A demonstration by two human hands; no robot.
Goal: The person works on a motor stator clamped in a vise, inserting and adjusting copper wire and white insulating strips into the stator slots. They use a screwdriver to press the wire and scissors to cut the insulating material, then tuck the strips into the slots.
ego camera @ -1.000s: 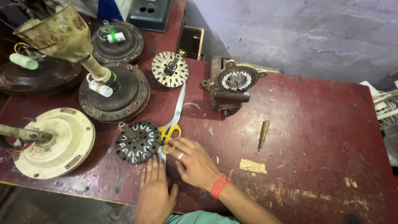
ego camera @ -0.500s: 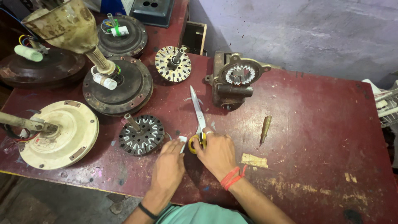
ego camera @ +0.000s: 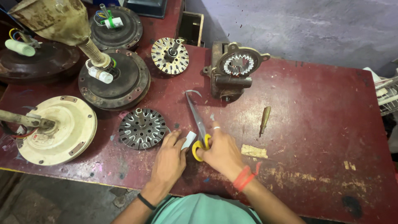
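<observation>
Scissors [ego camera: 200, 132] with yellow handles sit in the right hand [ego camera: 222, 152], fingers curled through the loops, blades pointing away across the red desk [ego camera: 315, 124]. The left hand [ego camera: 170, 159] pinches a small white strip [ego camera: 189, 140] just beside the blades, near a slotted stator core [ego camera: 142, 128]. The work appears to be at the trimming step; a clean cut calls for feeding the strip between the blades.

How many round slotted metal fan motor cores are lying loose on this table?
2: a dark core beside the left hand, and a lighter core farther back near the grey housing. Others may be hidden inside the closed motors.
</observation>
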